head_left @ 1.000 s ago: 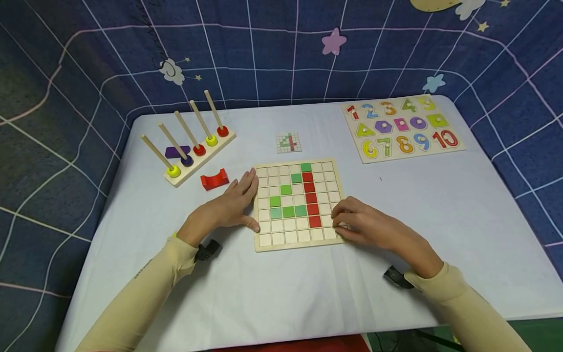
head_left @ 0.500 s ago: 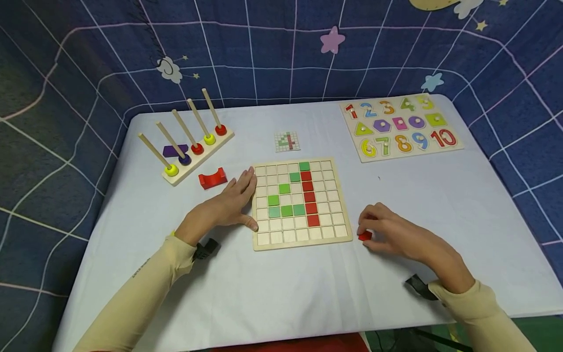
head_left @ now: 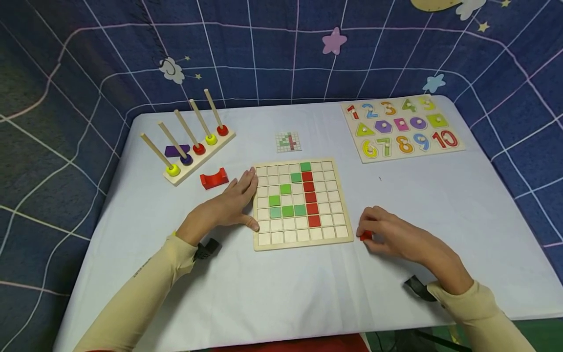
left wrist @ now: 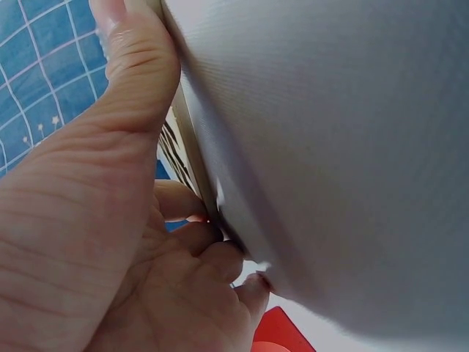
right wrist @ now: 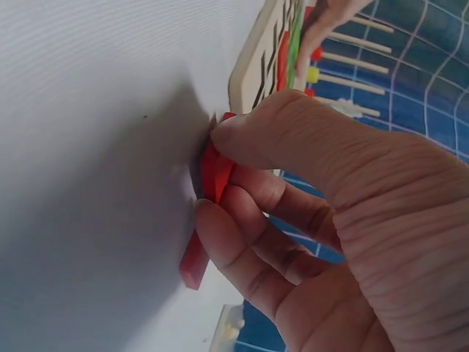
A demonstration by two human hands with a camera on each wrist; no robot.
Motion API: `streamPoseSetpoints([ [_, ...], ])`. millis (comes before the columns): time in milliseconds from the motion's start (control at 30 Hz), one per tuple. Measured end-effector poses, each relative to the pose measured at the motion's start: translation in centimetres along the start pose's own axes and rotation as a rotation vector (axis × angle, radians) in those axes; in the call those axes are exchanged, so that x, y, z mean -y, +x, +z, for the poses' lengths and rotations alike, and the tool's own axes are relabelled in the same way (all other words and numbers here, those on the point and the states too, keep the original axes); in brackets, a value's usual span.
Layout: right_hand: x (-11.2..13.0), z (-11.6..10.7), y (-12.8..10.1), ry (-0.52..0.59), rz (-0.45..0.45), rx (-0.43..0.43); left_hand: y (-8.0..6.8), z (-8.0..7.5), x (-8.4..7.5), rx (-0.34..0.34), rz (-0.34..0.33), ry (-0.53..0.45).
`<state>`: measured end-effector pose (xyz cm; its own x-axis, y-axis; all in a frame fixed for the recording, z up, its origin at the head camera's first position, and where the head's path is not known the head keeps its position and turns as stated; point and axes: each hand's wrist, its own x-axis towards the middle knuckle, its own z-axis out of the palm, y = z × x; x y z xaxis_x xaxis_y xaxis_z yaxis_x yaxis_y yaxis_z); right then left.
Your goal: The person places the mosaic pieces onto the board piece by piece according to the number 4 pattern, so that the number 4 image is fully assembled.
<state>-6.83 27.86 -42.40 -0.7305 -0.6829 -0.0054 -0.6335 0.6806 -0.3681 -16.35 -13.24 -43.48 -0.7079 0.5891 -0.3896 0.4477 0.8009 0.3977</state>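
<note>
A square wooden grid board (head_left: 290,238) lies mid-table, with green tiles (head_left: 288,211) in a triangular outline and a column of red tiles (head_left: 311,197) set in its cells. My left hand (head_left: 226,205) rests along the board's left edge, fingers extended and thumb at the lower left. To the board's right, my right hand (head_left: 393,233) pinches a small red tile (right wrist: 218,172) between thumb and fingertips, close to the tablecloth. Another red piece (right wrist: 194,264) shows just below those fingers in the right wrist view; whether it is held I cannot tell.
Behind the board lies a small pattern card (head_left: 288,142). A wooden peg stand (head_left: 176,179) with coloured rings is at back left, beside a purple block (head_left: 176,151) and a red arched block (head_left: 214,179). A number and shape puzzle (head_left: 402,128) lies at back right.
My right hand has moved right, from the board's right edge to the tablecloth beside it, where a red tile is now in its fingers. The left hand has stayed at the board.
</note>
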Motion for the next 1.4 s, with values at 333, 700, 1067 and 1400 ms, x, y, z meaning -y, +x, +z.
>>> streamPoseSetpoints([
  [333, 1.4, 0.0, 2.3, 0.015, -0.083, -0.024, -0.1, -0.2, -0.2, 0.002, -0.005, 0.001],
  [700, 3.6, 1.2, 6.5, 0.061, -0.201, 0.009, -0.1, 0.1, -0.1, -0.013, 0.009, -0.010],
  [1067, 4.5, 1.7, 7.9, 0.075, -0.209, 0.031, 0.0, -0.1, -0.1, -0.012, 0.005, -0.006],
  [1400, 4.9, 1.9, 7.5, 0.045, -0.201, 0.000, 0.0, 0.0, -0.1, -0.014, 0.005, -0.018],
])
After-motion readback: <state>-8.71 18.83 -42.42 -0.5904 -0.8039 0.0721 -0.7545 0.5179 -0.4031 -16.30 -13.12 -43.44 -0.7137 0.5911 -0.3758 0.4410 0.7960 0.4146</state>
